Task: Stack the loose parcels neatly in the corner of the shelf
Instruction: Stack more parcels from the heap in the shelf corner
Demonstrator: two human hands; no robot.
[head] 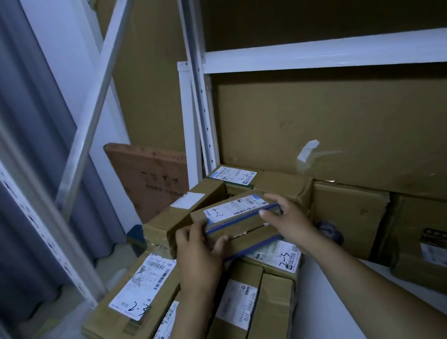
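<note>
A small brown parcel (235,211) with a white label and blue tape lies on top of a pile of cardboard parcels in the shelf's left corner. My left hand (197,249) grips its near left end, thumb on the front face. My right hand (285,218) holds its right end, fingers over the top edge. Under it sits a second flat parcel (256,238) with blue tape. A long parcel (182,214) lies to the left, and a labelled parcel (137,297) sticks out at the near left.
Larger boxes (349,213) stand along the back at the right, and another box (445,245) sits at the far right. The white shelf surface (333,298) shows beneath my right arm. A white upright post (201,99) marks the corner. A dark bag (328,230) lies behind my right wrist.
</note>
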